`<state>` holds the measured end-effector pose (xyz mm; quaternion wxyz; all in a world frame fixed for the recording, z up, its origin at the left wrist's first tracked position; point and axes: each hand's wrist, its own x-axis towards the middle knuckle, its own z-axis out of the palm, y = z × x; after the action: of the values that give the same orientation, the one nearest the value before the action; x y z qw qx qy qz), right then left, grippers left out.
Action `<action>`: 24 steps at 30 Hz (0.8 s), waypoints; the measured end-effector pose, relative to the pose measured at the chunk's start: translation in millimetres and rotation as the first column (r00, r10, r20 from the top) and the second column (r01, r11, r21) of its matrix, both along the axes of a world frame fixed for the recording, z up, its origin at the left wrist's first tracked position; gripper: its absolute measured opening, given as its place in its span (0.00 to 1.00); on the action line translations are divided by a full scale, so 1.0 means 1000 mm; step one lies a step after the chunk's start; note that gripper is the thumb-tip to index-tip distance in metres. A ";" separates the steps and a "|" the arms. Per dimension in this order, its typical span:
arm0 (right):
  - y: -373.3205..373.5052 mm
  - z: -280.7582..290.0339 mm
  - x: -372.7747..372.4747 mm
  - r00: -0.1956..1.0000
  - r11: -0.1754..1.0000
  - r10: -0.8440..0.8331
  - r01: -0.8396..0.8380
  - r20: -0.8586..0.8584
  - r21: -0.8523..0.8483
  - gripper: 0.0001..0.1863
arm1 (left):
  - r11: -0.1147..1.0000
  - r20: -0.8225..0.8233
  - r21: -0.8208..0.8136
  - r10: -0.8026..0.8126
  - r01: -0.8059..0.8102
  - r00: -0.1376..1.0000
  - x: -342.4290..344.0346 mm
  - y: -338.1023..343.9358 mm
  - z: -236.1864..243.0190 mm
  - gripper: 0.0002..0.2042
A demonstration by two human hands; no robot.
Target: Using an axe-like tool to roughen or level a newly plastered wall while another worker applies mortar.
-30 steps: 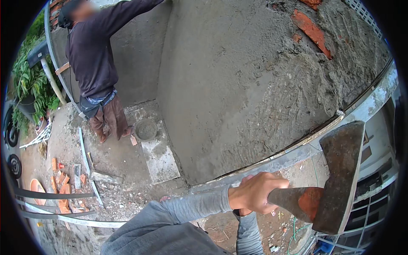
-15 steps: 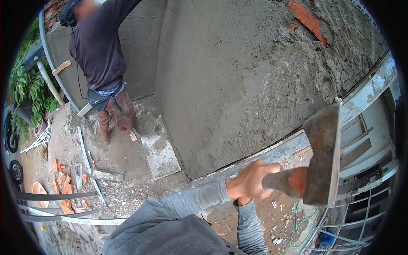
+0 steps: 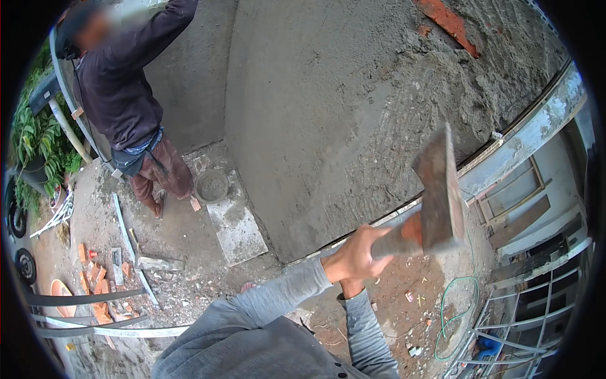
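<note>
My left hand (image 3: 357,254) is closed around the stout handle of a grey-brown plastering float (image 3: 442,196) with an orange patch on its neck. The float is slightly blurred, its broad board turned nearly edge-on to me, in front of the wall's lower edge. My right hand (image 3: 351,288) comes up behind the left; only its wrist area shows and its fingers are hidden. Beyond stretches a wall of wet grey mortar (image 3: 297,132), smooth at left and rough at right, with a bare red brick patch (image 3: 449,25) near the top.
A person (image 3: 123,101) in a dark top stands at the left, one arm raised to the wall. Near their feet are a round mortar bucket (image 3: 211,186) and a pale slab (image 3: 237,234). Broken bricks (image 3: 98,284) lie lower left; a green hose (image 3: 445,316) and metal grille (image 3: 524,322) are lower right.
The float has moved left and a little upward with my hands, and its board has turned. My view has shifted, so the wall and the other person sit farther left.
</note>
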<state>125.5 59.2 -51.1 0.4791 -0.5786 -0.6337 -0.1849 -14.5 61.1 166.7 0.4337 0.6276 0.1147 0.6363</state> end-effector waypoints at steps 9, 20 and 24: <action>-0.041 0.128 -0.071 0.721 0.766 0.280 -0.566 -0.634 -0.305 0.10 | 0.978 0.008 -0.201 0.056 -0.053 0.998 -0.009 -0.001 0.004 0.09; -0.037 0.129 -0.070 0.722 0.743 0.236 -0.565 -0.650 -0.358 0.11 | 0.829 -0.089 -0.552 0.044 -0.086 0.995 -0.010 0.012 -0.030 0.07; -0.046 0.152 -0.080 0.723 0.820 0.343 -0.542 -0.600 -0.185 0.14 | 0.977 0.029 -0.215 0.018 -0.012 0.999 -0.013 -0.015 0.011 0.09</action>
<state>45.8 13.6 100.6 0.5578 -0.5103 -0.6154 0.2228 -27.8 46.3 177.2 0.4959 0.5664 0.1808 0.6329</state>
